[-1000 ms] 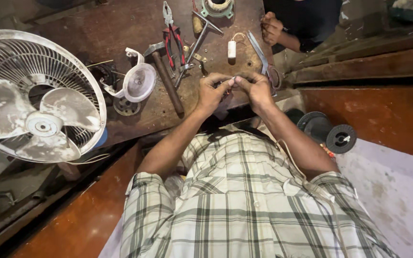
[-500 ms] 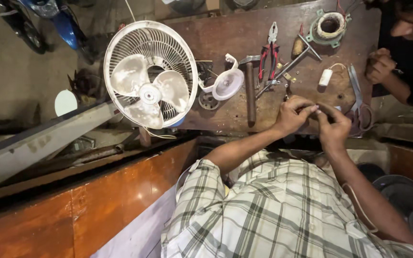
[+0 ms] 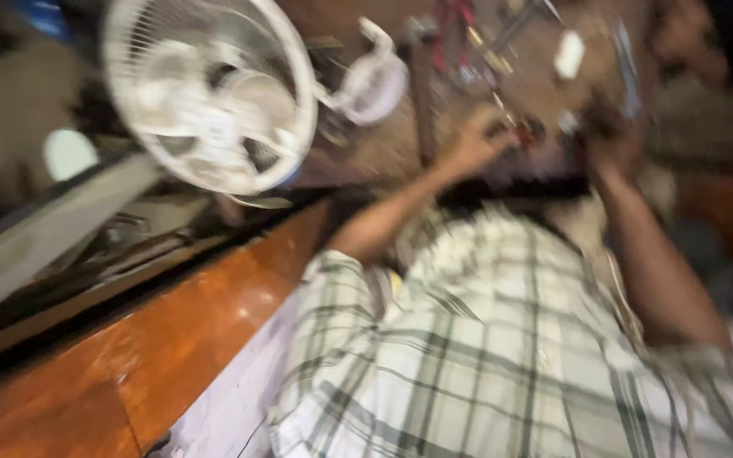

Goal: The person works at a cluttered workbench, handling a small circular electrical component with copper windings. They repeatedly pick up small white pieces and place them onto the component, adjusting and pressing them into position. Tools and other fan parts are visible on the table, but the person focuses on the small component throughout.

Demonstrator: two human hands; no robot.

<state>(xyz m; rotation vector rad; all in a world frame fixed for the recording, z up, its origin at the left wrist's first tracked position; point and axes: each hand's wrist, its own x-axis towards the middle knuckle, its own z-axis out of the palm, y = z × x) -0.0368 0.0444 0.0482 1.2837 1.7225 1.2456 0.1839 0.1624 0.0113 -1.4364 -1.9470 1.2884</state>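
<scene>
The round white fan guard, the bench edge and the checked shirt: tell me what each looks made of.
Round white fan guard: thin wire spokes, probably painted metal, though blur leaves plastic possible. Orange-brown bench edge: glossy, with streaks like grain, so likely varnished wood or laminate. Green-and-white checked shirt: soft woven cloth, matte and creased. The hands are too blurred to show what they hold.

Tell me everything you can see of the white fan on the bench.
The white fan is a small round unit with a wire cage over pale blades and a central hub, dusty-looking. Motion blur hides whether the blades turn. It sits at the workbench's left end, cage facing the camera, beside a white plastic part. Neither hand touches it.
</scene>
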